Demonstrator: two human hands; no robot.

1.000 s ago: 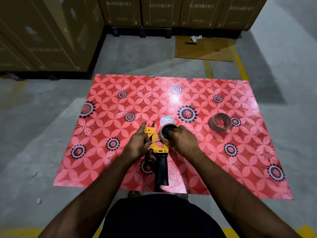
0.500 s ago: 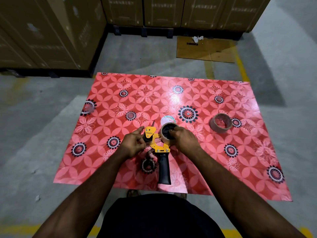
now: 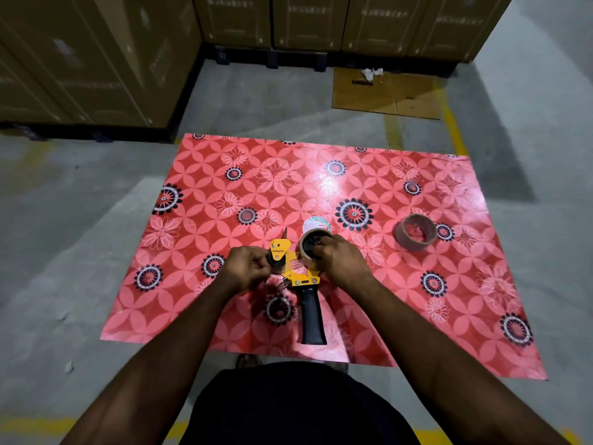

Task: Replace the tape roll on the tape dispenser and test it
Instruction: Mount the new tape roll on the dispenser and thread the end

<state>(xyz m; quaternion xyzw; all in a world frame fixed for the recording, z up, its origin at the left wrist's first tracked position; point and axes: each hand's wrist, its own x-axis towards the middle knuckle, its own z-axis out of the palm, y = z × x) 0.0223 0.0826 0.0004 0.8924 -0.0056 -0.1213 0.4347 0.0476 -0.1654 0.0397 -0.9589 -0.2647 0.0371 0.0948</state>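
A yellow tape dispenser (image 3: 290,268) with a black handle lies on the red flowered mat (image 3: 401,268). A clear tape roll (image 3: 310,245) sits on its hub. My right hand (image 3: 340,260) grips that roll from the right. My left hand (image 3: 245,268) pinches the loose tape end at the dispenser's black roller; a shiny strip of tape stretches from the roll across the yellow plate to those fingers. An empty brown cardboard core (image 3: 416,232) stands on the mat to the right, apart from both hands.
A small round white label (image 3: 316,225) lies just beyond the roll. Stacked brown cartons (image 3: 96,59) line the left and back. A flat cardboard piece (image 3: 388,94) lies on the grey floor behind the mat. My dark-clothed lap fills the bottom edge.
My left hand has slid down and left from the dispenser's front plate to the roller, drawing the tape end with it. My right hand stays on the roll.
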